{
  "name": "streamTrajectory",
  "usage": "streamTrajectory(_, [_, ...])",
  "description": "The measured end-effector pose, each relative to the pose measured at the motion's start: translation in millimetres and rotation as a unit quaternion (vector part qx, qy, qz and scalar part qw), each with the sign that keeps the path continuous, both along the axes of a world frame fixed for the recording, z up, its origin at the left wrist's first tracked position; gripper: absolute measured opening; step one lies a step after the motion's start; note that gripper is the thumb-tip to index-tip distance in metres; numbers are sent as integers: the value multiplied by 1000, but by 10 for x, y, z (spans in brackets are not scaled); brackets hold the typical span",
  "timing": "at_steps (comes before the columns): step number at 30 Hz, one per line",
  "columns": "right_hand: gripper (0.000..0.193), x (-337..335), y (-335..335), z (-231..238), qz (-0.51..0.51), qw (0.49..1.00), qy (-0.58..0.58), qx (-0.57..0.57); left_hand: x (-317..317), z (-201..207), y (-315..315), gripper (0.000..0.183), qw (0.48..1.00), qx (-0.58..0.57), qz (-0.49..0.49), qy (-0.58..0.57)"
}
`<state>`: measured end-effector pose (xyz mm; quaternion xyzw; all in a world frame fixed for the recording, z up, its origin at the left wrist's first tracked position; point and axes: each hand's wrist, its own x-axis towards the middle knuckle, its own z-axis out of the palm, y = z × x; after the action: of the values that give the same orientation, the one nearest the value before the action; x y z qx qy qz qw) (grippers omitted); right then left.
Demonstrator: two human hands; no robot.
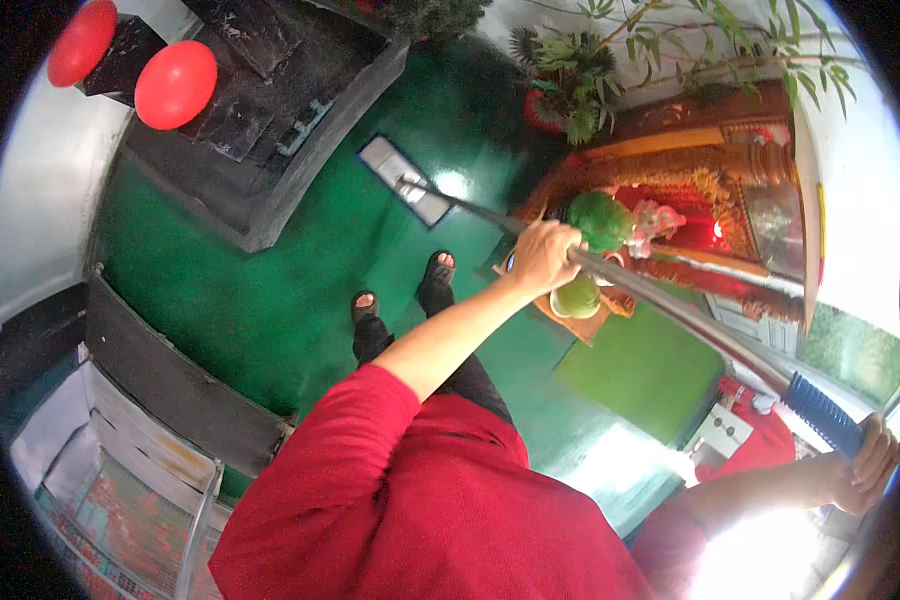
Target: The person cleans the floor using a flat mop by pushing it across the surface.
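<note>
A long-handled flat mop [670, 308] runs slantwise across the view. My left hand [545, 257] is wrapped round the middle of its metal pole. At the far right, my right hand [870, 468] grips the upper end, by the ribbed blue grip [823, 412]. The flat, pale mop head [406, 182], edged in blue, lies on the shiny green floor [220, 310] ahead of my feet. Both arms are in red sleeves.
A black stone-like platform [290, 190] stands at far left, with two red balloon-like ovals [176, 85] by it. On the right are a carved wooden shrine [690, 200], green fruit [576, 297] and a green mat [635, 375]. A potted plant [570, 80] stands behind. A dark low wall [170, 370] is at left.
</note>
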<state>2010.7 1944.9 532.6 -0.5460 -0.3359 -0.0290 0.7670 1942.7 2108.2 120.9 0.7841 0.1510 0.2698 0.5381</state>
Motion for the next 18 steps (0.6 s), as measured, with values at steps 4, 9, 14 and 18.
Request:
streamTrajectory(4, [23, -375, -316, -31, -46, 994, 94, 19, -829, 74, -339, 19, 999, -21, -41, 21])
streamTrajectory(9, [17, -524, -689, -284, -24, 996, 71, 53, -1166, -24, -512, 18, 984, 16, -93, 149])
streamTrajectory(14, [18, -518, -1214, -97, -394, 705, -413, -421, -637, 48, -682, 15, 996, -10, -70, 60])
streamTrajectory(18, [17, -231, -1422, -154, -433, 652, -438, -442, 150, -32, -762, 13, 997, 27, -59, 42])
